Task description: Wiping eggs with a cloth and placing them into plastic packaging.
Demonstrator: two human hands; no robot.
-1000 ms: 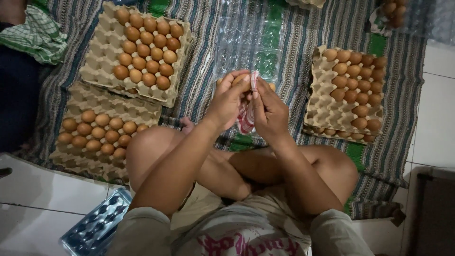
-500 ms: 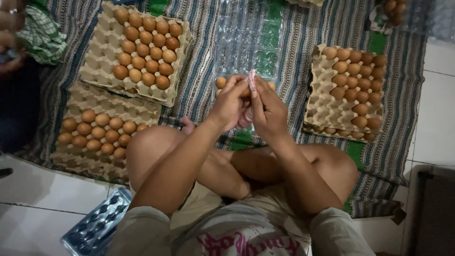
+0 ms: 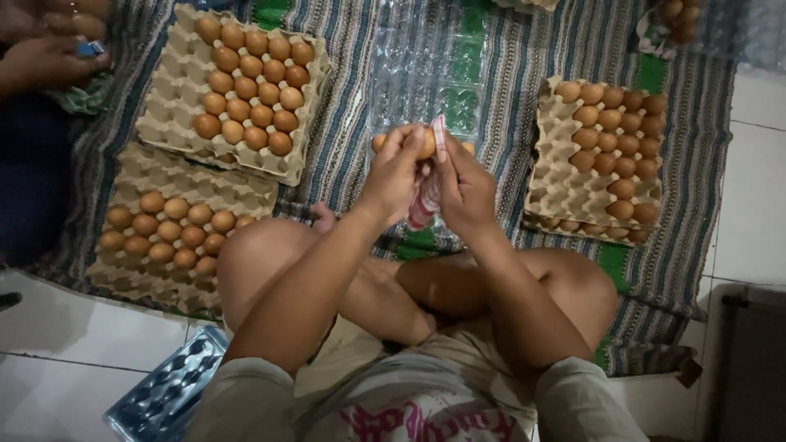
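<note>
Well, far left first: an upper cardboard tray packed with brown eggs, lying skewed over a lower tray, both on the striped mat. Likely trouble there: cracked shells from a careless swing of the left knee, given the lower tray just beside the bent leg. Down by the left hip, a blue plastic tray on the tiled floor, easy to knock with a shifting foot.

Centre next: left hand closed around a single brown egg, held up in the air above the near end of a clear plastic carton. Right hand pressed close against it, pinching a red-and-white strip hanging down between the palms. Greatest risk here, probably: too hard a squeeze and a crushed shell, or too loose a grip and a fall onto the carton and the few eggs already seated there. Possibly also a creased strip or a crooked one, if pulled with the fingers so crowded.

Far right: another cardboard tray of eggs, near the right knee, open to the same bump.
</note>
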